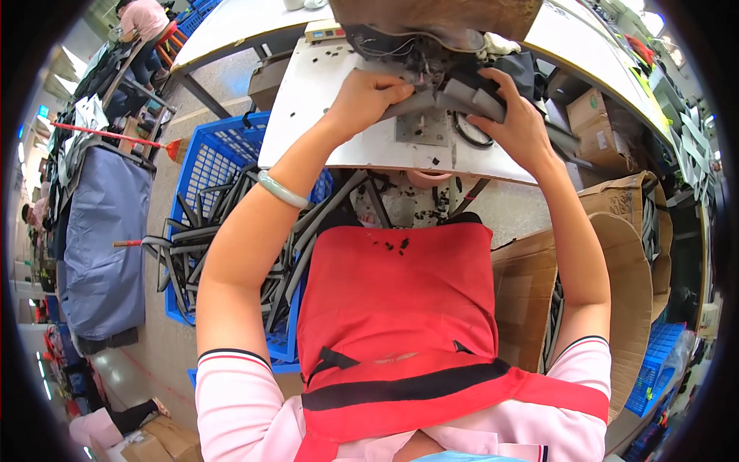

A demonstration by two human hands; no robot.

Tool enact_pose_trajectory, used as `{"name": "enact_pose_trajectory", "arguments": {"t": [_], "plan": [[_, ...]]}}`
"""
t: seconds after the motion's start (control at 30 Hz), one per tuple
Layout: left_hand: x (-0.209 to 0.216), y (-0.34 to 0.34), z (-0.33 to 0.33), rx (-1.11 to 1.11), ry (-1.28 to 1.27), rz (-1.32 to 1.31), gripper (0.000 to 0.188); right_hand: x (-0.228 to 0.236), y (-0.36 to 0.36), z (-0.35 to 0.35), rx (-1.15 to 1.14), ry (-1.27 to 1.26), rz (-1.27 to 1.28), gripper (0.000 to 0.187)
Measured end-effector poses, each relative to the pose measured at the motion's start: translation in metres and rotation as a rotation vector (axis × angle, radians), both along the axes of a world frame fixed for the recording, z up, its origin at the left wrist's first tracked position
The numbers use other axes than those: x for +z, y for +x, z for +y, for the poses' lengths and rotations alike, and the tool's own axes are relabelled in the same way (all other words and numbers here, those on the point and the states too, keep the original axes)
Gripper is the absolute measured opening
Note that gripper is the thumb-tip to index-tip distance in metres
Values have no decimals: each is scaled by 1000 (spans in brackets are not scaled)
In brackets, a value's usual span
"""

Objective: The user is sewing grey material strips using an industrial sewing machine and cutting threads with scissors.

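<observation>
My left hand [368,100] is closed in a pinch on the left part of a grey padded strip [464,98], close beside the needle area of a sewing machine [431,65]. Around the strip's right part curl the thumb and fingers of my right hand [519,123]. The strip lies bent across the white machine table [342,77], in front of the needle. A metal plate [422,129] shows just nearer to me than the strip. Dark machine parts hide where the strip meets the needle. A dark looped cord or strap [471,132] lies under my right hand.
At my left a blue plastic crate [223,146] holds many grey-and-black strips. Open cardboard boxes [523,300] stand at my right, with more strips inside. Black scraps dot the tabletop and my red apron [396,292]. Another person [142,31] sits at the far left.
</observation>
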State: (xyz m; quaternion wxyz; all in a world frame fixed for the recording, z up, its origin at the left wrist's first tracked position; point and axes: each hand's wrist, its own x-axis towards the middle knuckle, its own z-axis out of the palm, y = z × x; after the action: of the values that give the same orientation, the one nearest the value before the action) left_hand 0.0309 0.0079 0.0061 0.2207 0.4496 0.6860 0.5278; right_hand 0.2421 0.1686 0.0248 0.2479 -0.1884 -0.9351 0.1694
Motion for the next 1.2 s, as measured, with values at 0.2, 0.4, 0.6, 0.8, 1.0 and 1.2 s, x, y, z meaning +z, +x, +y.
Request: {"name": "enact_pose_trajectory", "arguments": {"t": [0.2,0.4,0.6,0.8,1.0,1.2], "plan": [[13,17,-29,-43,-119,224,23,6,20,-69,233,165,-189,43],[7,77,-12,-234,-123,14,25,-60,2,-160,559,645,-102,19],[-62,36,-51,-452,-493,-196,37,-32,17,-94,363,-47,-410,32],[-18,29,-81,-420,-393,-580,33,4,55,-37,85,-314,-394,66],[22,31,-40,-110,-134,311,35,23,48,-7,15,-272,-242,73],[18,16,-9,-58,-168,146,35,33,36,5,-58,-245,-270,76]]}}
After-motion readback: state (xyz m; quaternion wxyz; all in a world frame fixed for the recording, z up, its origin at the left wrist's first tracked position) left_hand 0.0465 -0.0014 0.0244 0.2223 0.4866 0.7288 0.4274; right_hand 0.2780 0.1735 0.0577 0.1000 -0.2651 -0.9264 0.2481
